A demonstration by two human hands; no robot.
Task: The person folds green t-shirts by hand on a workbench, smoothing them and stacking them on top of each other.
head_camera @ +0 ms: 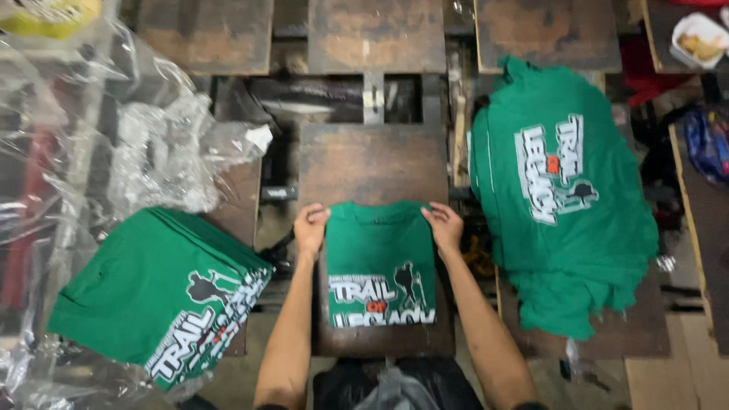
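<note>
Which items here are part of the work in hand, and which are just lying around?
In use:
- folded green shirt, held at its top corners by the left hand and right hand
- wooden board under it
- stack of folded green shirts at left
- loose pile of green shirts at right

Lying about:
- clear plastic bags
- white tray, top right
- empty boards along the top

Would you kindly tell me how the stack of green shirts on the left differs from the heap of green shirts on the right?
The left stack is neatly folded with aligned edges; the right heap lies unfolded and loose. The left stack sits by clear plastic wrapping; the right heap drapes over a wooden board. Both are green with white, black and orange prints, like the shirt that the left hand and right hand hold.
</note>
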